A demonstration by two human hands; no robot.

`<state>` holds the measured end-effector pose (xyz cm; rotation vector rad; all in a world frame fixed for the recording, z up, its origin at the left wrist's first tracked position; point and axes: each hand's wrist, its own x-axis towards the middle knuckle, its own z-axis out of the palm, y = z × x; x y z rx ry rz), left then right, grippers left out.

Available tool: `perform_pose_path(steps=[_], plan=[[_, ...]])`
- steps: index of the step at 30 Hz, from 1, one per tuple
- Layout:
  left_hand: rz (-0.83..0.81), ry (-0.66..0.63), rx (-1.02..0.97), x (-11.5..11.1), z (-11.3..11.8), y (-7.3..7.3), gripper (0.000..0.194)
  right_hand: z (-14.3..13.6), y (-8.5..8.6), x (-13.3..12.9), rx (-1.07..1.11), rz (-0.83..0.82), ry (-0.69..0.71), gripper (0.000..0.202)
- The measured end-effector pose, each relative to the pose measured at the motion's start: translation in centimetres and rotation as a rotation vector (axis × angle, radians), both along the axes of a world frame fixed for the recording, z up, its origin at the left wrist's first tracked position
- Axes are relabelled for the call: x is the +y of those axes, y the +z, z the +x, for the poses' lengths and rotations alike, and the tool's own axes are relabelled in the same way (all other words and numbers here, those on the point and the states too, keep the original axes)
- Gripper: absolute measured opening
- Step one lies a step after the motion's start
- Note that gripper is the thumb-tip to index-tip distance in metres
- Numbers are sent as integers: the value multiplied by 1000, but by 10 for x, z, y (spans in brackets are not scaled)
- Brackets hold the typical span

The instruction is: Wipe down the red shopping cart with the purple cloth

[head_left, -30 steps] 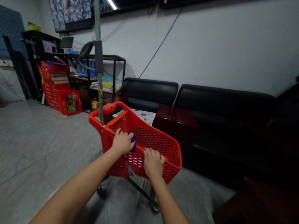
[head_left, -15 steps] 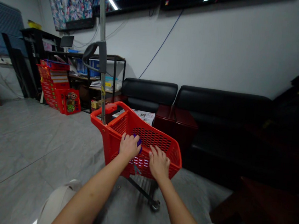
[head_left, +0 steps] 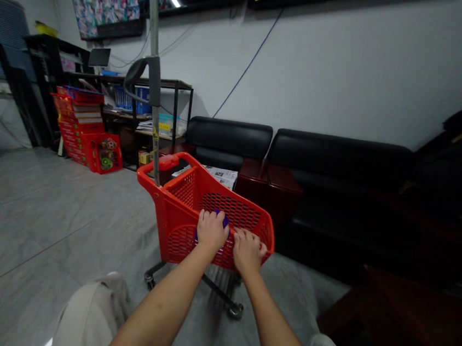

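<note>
A small red plastic shopping cart with perforated sides stands in front of me on dark metal legs with casters. My left hand is closed around a purple cloth-like piece, pressing it against the near rim and side of the basket. Most of that piece is hidden under the palm, so its exact kind is unclear. To its right, my right hand grips the same rim, fingers curled over the edge. A metal pole with a dark grey loop handle rises at the cart's handle end.
Black sofas with dark red wooden armrests line the wall behind the cart. Newspapers lie on a seat. Red crates are stacked at the left beside a shelf. A dark red wooden piece is at the right.
My left hand has slid right along the rim with the purple piece, closer to my right hand. My right hand's fingers have curled more over the rim. The view has shifted slightly.
</note>
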<state>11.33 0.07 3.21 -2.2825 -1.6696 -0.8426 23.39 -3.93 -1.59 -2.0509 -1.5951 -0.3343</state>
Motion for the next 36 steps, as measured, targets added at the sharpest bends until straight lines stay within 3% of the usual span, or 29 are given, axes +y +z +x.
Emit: perform_pose_path(steps=[5, 9, 12, 16, 20, 24, 29, 34, 36], plan=[[-5, -100, 91, 6, -13, 6, 29, 0, 2, -2, 0, -5, 3, 40], [-29, -24, 120, 19, -42, 20, 26, -3, 3, -2, 16, 9, 16, 39], [-35, 24, 86, 20, -51, 24, 27, -10, 1, -2, 49, 24, -6, 39], [-29, 52, 43, 11, -33, 14, 28, -24, 0, -1, 40, 31, -32, 39], [-25, -17, 36, 4, -13, 2, 24, -31, 5, -3, 23, 15, -9, 41], [-21, -94, 84, 12, -21, 3, 25, -15, 7, -8, 21, -36, 50, 42], [-47, -115, 66, 22, -48, 6, 31, 10, -5, -16, -26, -37, 103, 38], [-52, -12, -42, 16, -42, -2, 36, -8, -9, -11, 8, 2, 116, 37], [-68, -35, -38, 11, -32, -6, 35, -16, -7, -9, 21, 5, 104, 38]])
